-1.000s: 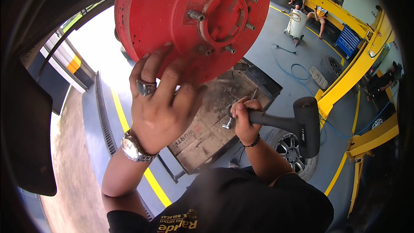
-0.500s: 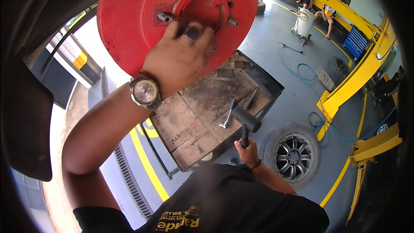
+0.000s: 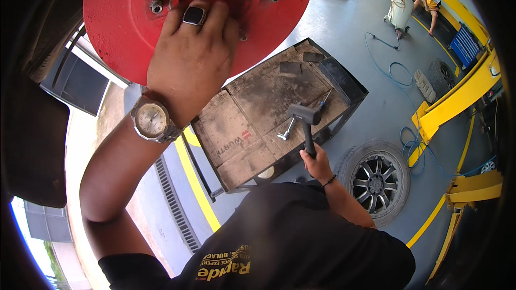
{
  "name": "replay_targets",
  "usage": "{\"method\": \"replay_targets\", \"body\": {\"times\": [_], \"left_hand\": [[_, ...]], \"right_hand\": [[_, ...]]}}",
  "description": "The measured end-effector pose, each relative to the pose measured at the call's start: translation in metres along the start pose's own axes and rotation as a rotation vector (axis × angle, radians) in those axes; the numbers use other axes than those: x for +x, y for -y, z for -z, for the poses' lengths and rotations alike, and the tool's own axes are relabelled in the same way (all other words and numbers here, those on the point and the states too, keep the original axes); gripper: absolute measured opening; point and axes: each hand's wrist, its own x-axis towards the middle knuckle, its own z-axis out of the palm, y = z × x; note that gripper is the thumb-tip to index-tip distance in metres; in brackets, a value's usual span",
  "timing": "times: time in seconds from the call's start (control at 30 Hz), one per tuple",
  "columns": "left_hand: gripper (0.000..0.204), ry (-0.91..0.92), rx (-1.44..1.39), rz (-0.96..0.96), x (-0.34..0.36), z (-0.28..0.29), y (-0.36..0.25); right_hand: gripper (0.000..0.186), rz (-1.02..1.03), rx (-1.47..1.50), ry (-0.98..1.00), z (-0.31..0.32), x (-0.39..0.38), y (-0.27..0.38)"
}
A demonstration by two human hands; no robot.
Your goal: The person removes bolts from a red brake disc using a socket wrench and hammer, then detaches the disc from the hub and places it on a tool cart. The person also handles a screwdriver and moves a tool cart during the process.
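In right hand (image 3: pixel 318 164), one mallet (image 3: pixel 307 119)

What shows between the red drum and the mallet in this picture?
In the head view, a stretch of stained cardboard shows between the red drum and the mallet.

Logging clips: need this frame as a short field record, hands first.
left hand: on the red drum, fingers at its centre ring
right hand: gripping the mallet by its handle, head up
cart: topped with cardboard, wrench on it
floor: wheel lying right of cart
background: yellow lift, right side
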Motion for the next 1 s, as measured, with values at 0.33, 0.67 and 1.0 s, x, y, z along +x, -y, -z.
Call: {"method": "replay_targets", "body": {"times": [0.33,0.67,1.0], "left_hand": [[0.018,0.199,0.154,0.086,0.014,0.005,-0.018],[0.032,-0.057,-0.075,0.201,-0.013,0.009,-0.029],[0.037,-0.203,-0.131,0.267,-0.038,0.011,-0.027]], "right_hand": [[0.037,-0.062,-0.62,0.123,0.033,0.138,-0.043],[0.052,-0.364,-1.064,0.094,0.028,0.235,-0.022],[0.059,-0.089,-0.4,-0.402,0.058,0.221,-0.059]]}}
